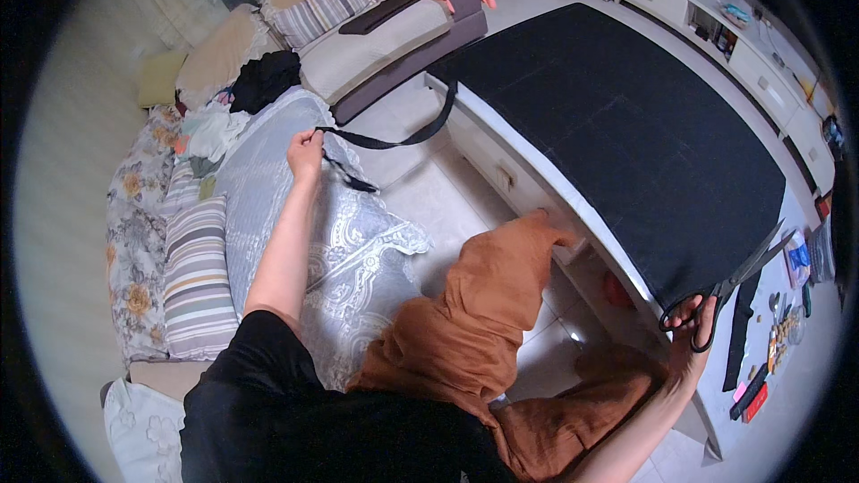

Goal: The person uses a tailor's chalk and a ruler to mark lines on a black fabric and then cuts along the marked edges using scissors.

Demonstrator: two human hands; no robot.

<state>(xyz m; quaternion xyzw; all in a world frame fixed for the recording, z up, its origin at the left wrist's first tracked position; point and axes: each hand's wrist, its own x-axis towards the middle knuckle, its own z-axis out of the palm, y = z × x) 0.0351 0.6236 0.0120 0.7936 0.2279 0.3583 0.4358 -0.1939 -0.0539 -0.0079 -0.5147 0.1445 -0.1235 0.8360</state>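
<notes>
Over the lace-covered sofa seat, my left hand (307, 154) pinches a narrow strip of black cloth (389, 143). The strip sags in a curve to the near far-left corner of the table, and its short loose end dangles below my fingers. My right hand (691, 322) has its fingers in the black handles of large scissors (731, 282), whose blades are parted and point away from me at the table's right end. A large sheet of black cloth (617, 127) lies flat over most of the white table (711, 382). Another black strip (740, 329) rests to the right of the scissors.
Small items, among them a red box (755, 404), a black cutter-like tool (748, 391) and a blue-and-white packet (797, 258), lie at the table's right end. The sofa (396, 40) carries striped cushions (196, 278) and a heap of clothes (215, 127). A white cabinet (765, 87) runs along the far side.
</notes>
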